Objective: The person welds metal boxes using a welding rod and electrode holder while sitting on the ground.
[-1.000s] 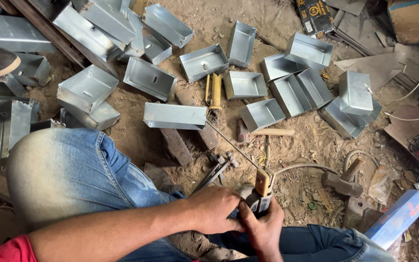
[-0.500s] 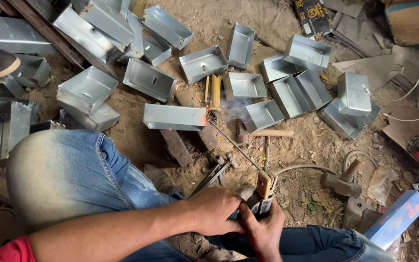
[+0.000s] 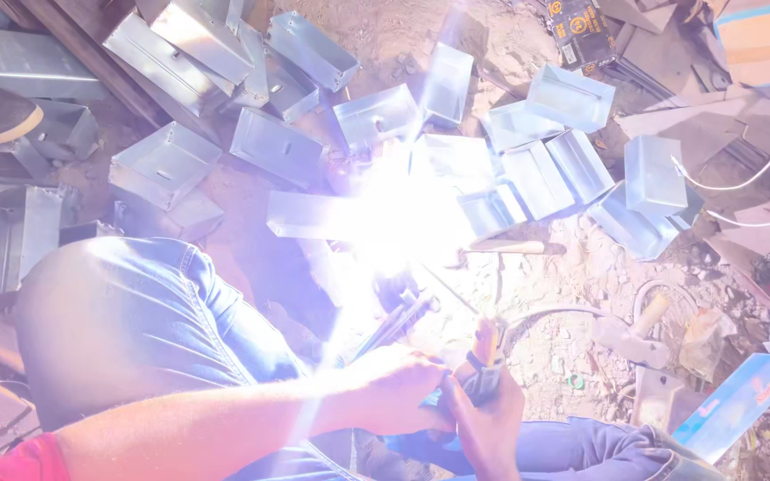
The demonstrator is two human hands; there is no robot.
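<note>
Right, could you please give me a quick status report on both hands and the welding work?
Left hand and right hand both clasped on the electrode holder. Bright arc flaring at the metal box. Glare hides the joint; more metal boxes lie around.

Lighting: daylight scene overpowered by one intense white-violet flare at frame centre, over the metal box [image 3: 314,214] on the ground. Glare: blooms outward, washing out neighbouring boxes [image 3: 492,209] and bleaching the dirt [image 3: 572,267]; a pale streak runs down to the left hand [image 3: 394,392]. Contrast: low, hazy lilac veil overall. Shadows: faint; darkest at left edge and under the knee [image 3: 135,312]. Focus: edges reasonably sharp, centre detail lost. Distortion: mild wide-angle stretch at corners.
</note>
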